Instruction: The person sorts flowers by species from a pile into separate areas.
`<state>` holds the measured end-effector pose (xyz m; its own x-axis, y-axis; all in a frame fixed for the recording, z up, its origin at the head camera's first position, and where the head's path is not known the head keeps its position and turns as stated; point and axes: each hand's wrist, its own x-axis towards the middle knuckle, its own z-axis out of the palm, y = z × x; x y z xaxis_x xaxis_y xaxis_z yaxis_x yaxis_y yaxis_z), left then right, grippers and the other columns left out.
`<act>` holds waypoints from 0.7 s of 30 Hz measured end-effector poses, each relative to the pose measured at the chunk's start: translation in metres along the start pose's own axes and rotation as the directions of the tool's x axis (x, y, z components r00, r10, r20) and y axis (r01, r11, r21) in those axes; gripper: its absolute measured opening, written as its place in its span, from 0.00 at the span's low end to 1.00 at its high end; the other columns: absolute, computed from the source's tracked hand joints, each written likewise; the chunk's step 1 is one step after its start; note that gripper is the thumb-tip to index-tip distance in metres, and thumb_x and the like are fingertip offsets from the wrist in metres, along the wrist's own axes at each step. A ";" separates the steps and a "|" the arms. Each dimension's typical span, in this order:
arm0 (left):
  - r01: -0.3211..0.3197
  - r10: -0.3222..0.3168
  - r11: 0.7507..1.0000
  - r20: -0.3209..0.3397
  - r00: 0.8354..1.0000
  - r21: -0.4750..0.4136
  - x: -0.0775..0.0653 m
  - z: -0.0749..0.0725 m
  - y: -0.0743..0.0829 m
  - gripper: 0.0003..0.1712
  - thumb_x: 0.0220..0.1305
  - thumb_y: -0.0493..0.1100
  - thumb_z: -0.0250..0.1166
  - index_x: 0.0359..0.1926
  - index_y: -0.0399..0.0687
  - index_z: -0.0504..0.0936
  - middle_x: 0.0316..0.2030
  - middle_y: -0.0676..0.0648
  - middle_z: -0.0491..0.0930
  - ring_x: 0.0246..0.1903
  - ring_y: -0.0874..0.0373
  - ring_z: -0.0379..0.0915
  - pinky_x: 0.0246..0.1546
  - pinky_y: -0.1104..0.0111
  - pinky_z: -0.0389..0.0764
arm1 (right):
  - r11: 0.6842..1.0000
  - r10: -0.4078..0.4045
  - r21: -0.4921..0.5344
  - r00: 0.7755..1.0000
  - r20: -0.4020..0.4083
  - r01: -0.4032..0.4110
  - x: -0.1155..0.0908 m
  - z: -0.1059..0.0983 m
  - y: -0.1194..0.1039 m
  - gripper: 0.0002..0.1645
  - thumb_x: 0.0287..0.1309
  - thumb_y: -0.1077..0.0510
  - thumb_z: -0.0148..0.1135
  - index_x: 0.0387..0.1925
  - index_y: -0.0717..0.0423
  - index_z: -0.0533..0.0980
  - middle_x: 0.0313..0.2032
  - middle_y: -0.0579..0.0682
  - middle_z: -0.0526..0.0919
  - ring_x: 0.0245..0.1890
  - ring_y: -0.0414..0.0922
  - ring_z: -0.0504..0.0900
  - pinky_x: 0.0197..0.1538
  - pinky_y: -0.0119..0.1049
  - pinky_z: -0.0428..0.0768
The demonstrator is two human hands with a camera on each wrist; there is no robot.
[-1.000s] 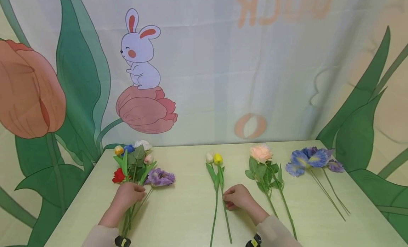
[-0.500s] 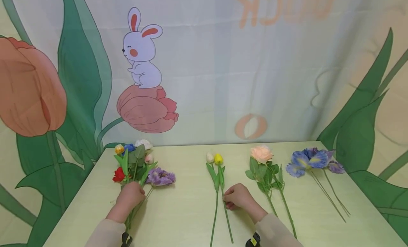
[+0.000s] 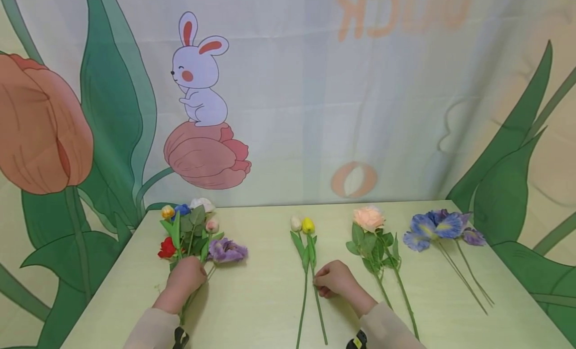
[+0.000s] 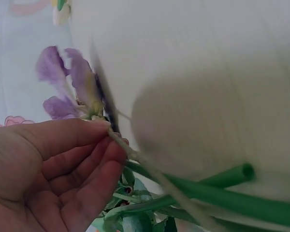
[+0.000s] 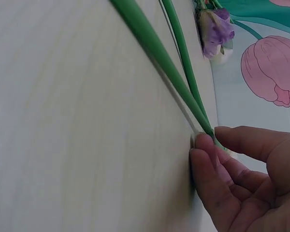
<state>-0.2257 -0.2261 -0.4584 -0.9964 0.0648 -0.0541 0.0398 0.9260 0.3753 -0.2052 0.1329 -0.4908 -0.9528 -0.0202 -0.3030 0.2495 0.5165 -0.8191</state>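
Observation:
On the left of the table, my left hand [image 3: 185,281] is over the stems of a mixed bunch of flowers. In the left wrist view its thumb and fingertips pinch a thin pale stem [image 4: 152,169] below a purple flower [image 4: 84,79]; thicker green stems [image 4: 222,195] cross beneath. Red [image 3: 167,247], blue and white blooms and a pink tulip [image 3: 212,225] top the bunch. At the middle, my right hand [image 3: 337,279] pinches the green stem [image 5: 159,55] of a yellow tulip [image 3: 308,225]. A white tulip [image 3: 295,222] lies alongside it.
Right of the tulips, a peach rose [image 3: 369,217] lies with leafy stems. Blue-purple irises [image 3: 425,229] lie farther right with thin stems. Behind the table's [image 3: 261,309] back edge hangs a curtain [image 3: 288,114] printed with a rabbit and tulips.
My left hand and forearm have shifted slightly right and turned over the bunch, and the pink tulip has moved a little. My right hand has stayed nearly still on the yellow tulip's stem.

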 end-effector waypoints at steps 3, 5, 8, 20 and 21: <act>0.000 0.000 0.997 -0.006 1.000 -0.073 0.000 -0.003 0.000 0.15 0.50 0.28 0.61 0.12 0.44 0.75 0.14 0.52 0.69 0.20 0.59 0.64 0.22 0.68 0.67 | 1.000 -0.010 -0.007 1.000 0.000 0.010 -0.001 -0.001 0.000 0.03 0.59 0.66 0.69 0.32 0.65 0.85 0.22 0.54 0.86 0.19 0.41 0.82 0.26 0.34 0.84; 0.000 -0.002 0.993 -0.014 1.000 -0.114 0.001 -0.005 0.000 0.20 0.51 0.28 0.60 0.10 0.48 0.67 0.13 0.55 0.58 0.19 0.60 0.56 0.23 0.70 0.58 | 1.000 -0.013 -0.010 1.000 -0.003 0.013 -0.001 -0.001 0.000 0.04 0.60 0.65 0.69 0.32 0.64 0.85 0.23 0.54 0.86 0.19 0.41 0.82 0.26 0.35 0.84; 0.008 -0.011 0.989 -0.017 1.000 -0.145 0.002 -0.010 0.004 0.19 0.54 0.30 0.62 0.10 0.48 0.70 0.12 0.56 0.60 0.19 0.60 0.57 0.24 0.71 0.59 | 1.000 -0.027 -0.013 1.000 -0.005 0.027 -0.002 -0.004 0.000 0.04 0.60 0.65 0.69 0.32 0.65 0.85 0.23 0.54 0.86 0.20 0.42 0.82 0.26 0.36 0.84; 0.059 -0.053 0.952 0.027 0.998 -0.301 0.007 -0.029 0.028 0.09 0.64 0.34 0.65 0.38 0.30 0.88 0.21 0.46 0.85 0.23 0.59 0.76 0.26 0.71 0.75 | 0.995 -0.100 -0.005 0.994 -0.054 0.100 -0.005 -0.021 -0.005 0.06 0.61 0.64 0.68 0.37 0.67 0.84 0.31 0.55 0.86 0.25 0.43 0.83 0.32 0.38 0.86; 0.057 -0.053 0.950 0.019 0.998 -0.307 0.008 -0.031 0.030 0.09 0.65 0.34 0.65 0.37 0.31 0.88 0.22 0.46 0.85 0.23 0.59 0.76 0.26 0.71 0.75 | 0.995 -0.097 0.002 0.994 -0.057 0.097 -0.005 -0.023 -0.006 0.07 0.62 0.64 0.68 0.37 0.67 0.84 0.32 0.56 0.86 0.26 0.43 0.83 0.32 0.38 0.86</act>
<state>-0.2346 -0.2093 -0.4192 -0.9955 0.0225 -0.0920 -0.0415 0.7690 0.6379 -0.2062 0.1499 -0.4732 -0.9808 -0.0219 -0.1939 0.1558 0.5102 -0.8458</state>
